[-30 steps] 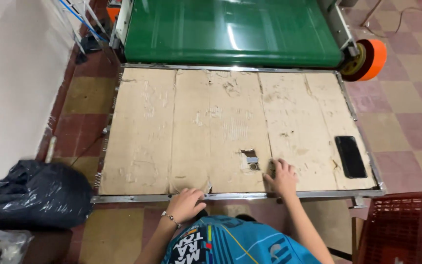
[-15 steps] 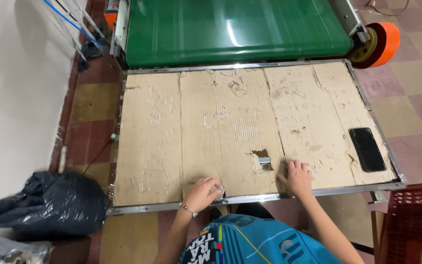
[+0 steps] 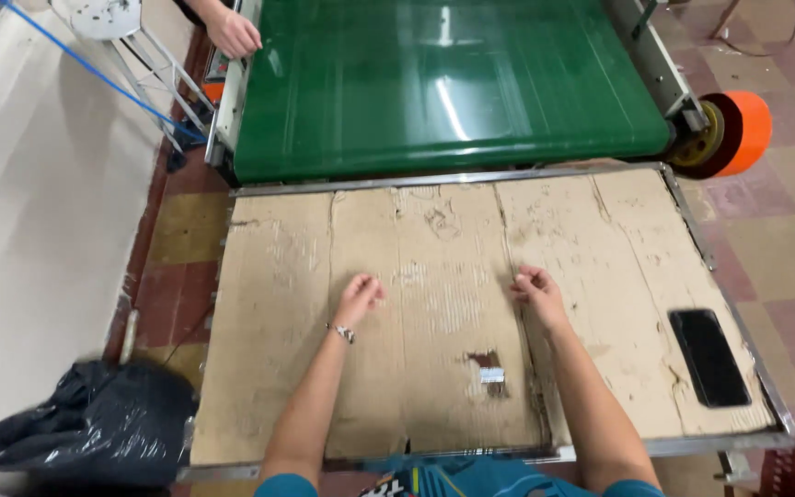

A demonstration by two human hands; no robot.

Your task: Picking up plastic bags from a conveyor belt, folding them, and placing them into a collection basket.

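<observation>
Both your hands are out over the cardboard sheet [image 3: 434,304] that covers the tabletop [image 3: 747,377], and neither grips anything. Your left hand [image 3: 359,298] sits on the left-centre of the cardboard, fingers loosely curled, palm down, empty; a thin bracelet [image 3: 341,332] is on that wrist. Your right hand [image 3: 535,289] is right of the cardboard's centre, fingers curled in toward the palm, also empty; whether it touches the cardboard or hovers just above, can't tell. The two hands are well apart, with bare worn cardboard between them. Toward the near edge of the cardboard, between your forearms, there's a torn dark patch with a small white label [image 3: 490,375]. A black phone [image 3: 708,356] lies flat on the cardboard near its right edge, well apart from your right hand. Beyond the far edge of the cardboard runs a green conveyor belt [image 3: 453,83], with an orange roll [image 3: 738,133] at its right end. Another person's hand [image 3: 235,34] rests at the belt's far left corner. Left of the cardboard, down on the floor, a black plastic bag [image 3: 94,428] lies crumpled.
</observation>
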